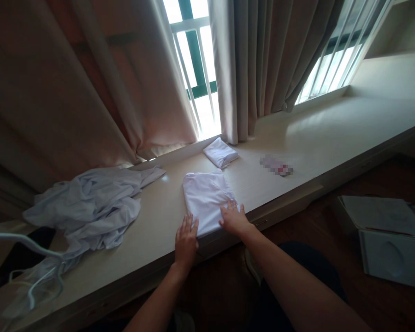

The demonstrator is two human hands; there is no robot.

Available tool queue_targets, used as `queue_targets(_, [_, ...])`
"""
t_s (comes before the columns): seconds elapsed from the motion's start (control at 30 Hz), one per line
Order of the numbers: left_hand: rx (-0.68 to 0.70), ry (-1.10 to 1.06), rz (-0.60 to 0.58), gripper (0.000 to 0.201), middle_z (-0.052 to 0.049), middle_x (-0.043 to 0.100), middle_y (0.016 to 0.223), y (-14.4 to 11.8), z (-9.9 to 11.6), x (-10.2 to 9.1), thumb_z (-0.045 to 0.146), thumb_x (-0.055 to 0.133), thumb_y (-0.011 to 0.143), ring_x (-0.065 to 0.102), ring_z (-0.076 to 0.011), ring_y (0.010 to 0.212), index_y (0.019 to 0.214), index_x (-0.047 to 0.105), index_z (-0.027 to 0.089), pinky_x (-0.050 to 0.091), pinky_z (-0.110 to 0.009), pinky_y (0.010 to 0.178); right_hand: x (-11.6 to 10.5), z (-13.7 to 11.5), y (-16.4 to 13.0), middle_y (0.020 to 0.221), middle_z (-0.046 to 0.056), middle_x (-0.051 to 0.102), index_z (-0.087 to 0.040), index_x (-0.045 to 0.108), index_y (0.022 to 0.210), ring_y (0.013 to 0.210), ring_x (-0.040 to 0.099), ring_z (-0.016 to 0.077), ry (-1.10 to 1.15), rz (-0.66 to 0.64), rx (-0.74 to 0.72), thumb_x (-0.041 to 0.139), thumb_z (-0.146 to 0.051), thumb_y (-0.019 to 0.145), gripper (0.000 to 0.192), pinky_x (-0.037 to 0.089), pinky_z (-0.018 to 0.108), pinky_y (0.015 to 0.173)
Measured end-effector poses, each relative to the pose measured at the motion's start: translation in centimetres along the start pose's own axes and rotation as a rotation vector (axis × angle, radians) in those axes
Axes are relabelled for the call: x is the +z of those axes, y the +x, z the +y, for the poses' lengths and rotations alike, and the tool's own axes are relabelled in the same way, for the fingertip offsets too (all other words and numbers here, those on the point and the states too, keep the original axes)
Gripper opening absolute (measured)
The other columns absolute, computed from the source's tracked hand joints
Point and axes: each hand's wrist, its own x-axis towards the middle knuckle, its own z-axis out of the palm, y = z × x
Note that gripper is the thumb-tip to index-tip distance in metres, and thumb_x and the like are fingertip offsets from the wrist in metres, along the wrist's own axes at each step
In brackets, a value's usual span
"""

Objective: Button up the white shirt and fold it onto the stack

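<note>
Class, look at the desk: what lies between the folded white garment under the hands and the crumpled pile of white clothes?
In the head view, only bare desk separates the folded white garment from the crumpled pile.

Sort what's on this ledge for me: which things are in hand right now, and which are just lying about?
In hand:
- folded white cloth, both palms flat on its near edge
- left hand
- right hand

Lying about:
- crumpled white pile, to the left
- small folded cloth, by the curtain
- blurred small item on the ledge
- white box on the floor
</note>
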Motion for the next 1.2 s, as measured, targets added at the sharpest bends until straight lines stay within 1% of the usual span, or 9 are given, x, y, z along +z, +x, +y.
queue_targets(0.3, [-0.068, 0.164, -0.126, 0.08, 0.002, 0.024, 0.166, -5.1, -11.4, -3.6, 0.0, 0.039, 0.079, 0.024, -0.0235, 0.154, 0.153, 0.042, 0.03, 0.036, -0.045, 0.12, 1.9, -6.7, -2.1, 0.164, 0.026, 0.019, -0.012, 0.046, 0.148, 0.154, 0.015, 0.0404, -0.003, -0.112, -0.373, 0.059, -0.042, 0.088, 0.068, 0.004, 0.068, 0.118])
queue_targets(0.47, [0.008, 0.082, -0.292, 0.059, 0.003, 0.024, 0.166, -7.8, -14.9, -6.6, 0.03, 0.042, 0.096, 0.02, -0.0224, 0.155, 0.155, 0.036, 0.034, 0.03, -0.045, 0.124, 2.6, -8.7, -2.3, 0.161, 0.029, 0.026, -0.009, 0.052, 0.143, 0.151, 0.022, 0.0424, -0.023, -0.074, -0.428, 0.063, -0.047, 0.086, 0.069, 0.008, 0.067, 0.118])
queue_targets(0.63, [0.004, -0.022, -0.239, 0.056, -0.002, 0.034, 0.163, -3.8, -17.5, -7.8, 0.047, 0.028, 0.103, 0.021, -0.0196, 0.155, 0.153, 0.042, 0.026, 0.022, -0.043, 0.127, 1.0, -9.1, -2.1, 0.134, 0.023, 0.061, -0.014, 0.069, 0.12, 0.127, 0.054, 0.0363, 0.019, 0.017, -0.393, 0.055, -0.04, 0.092, 0.041, 0.032, 0.06, 0.109])
queue_targets(0.7, [-0.038, -0.05, -0.165, 0.061, -0.006, 0.031, 0.164, -1.0, -18.8, -6.7, 0.048, 0.026, 0.102, 0.019, -0.0205, 0.156, 0.154, 0.039, 0.019, 0.018, -0.043, 0.128, 0.3, -8.9, -2.0, 0.131, 0.019, 0.063, -0.017, 0.068, 0.121, 0.127, 0.053, 0.0342, 0.029, 0.038, -0.39, 0.05, -0.04, 0.095, 0.039, 0.034, 0.058, 0.108])
queue_targets(0.77, [-0.097, -0.074, -0.146, 0.066, -0.01, 0.026, 0.166, 1.7, -19.9, -5.1, 0.049, 0.026, 0.102, 0.015, -0.0227, 0.156, 0.157, 0.032, 0.013, 0.017, -0.044, 0.128, 0.0, -8.6, -1.7, 0.146, 0.014, 0.053, -0.024, 0.065, 0.128, 0.139, 0.042, 0.0352, 0.048, 0.054, -0.421, 0.048, -0.041, 0.096, 0.039, 0.031, 0.059, 0.111])
queue_targets(0.87, [-0.142, -0.097, -0.171, 0.069, -0.014, 0.02, 0.167, 4.3, -20.2, -2.5, 0.048, 0.025, 0.102, 0.013, -0.0239, 0.157, 0.159, 0.022, 0.011, 0.018, -0.046, 0.127, 0.7, -7.9, -1.1, 0.166, 0.005, 0.027, -0.034, 0.056, 0.14, 0.153, 0.017, 0.0389, 0.086, 0.014, -0.45, 0.053, -0.043, 0.094, 0.047, 0.02, 0.062, 0.117])
queue_targets(0.97, [-0.155, -0.062, -0.144, 0.071, -0.014, 0.011, 0.169, 5.2, -18.6, -0.7, 0.052, 0.024, 0.102, 0.008, -0.024, 0.157, 0.161, 0.013, 0.013, 0.019, -0.046, 0.126, 2.2, -7.1, -0.5, 0.17, 0.011, 0.011, -0.028, 0.039, 0.155, 0.153, 0.011, 0.0449, 0.098, -0.072, -0.394, 0.059, -0.044, 0.09, 0.069, 0.017, 0.064, 0.118])
queue_targets(1.07, [-0.174, 0.015, -0.144, 0.07, -0.013, 0.006, 0.169, 5.5, -16.1, 0.2, 0.056, 0.02, 0.102, 0.004, -0.0268, 0.157, 0.162, 0.013, 0.02, 0.021, -0.053, 0.123, 3.4, -6.6, -0.1, 0.169, 0.017, 0.003, -0.018, 0.025, 0.16, 0.152, 0.007, 0.0487, 0.1, -0.09, -0.398, 0.062, -0.046, 0.088, 0.086, 0.015, 0.064, 0.119])
queue_targets(1.2, [-0.162, 0.084, -0.175, 0.074, -0.014, 0.006, 0.169, 5.7, -13.4, 0.8, 0.061, 0.023, 0.1, 0.003, -0.0303, 0.157, 0.162, 0.016, 0.021, 0.023, -0.058, 0.12, 3.3, -7.0, 0.0, 0.168, 0.018, 0.009, -0.018, 0.029, 0.159, 0.152, 0.007, 0.0485, 0.113, -0.059, -0.367, 0.06, -0.046, 0.09, 0.081, 0.015, 0.065, 0.119])
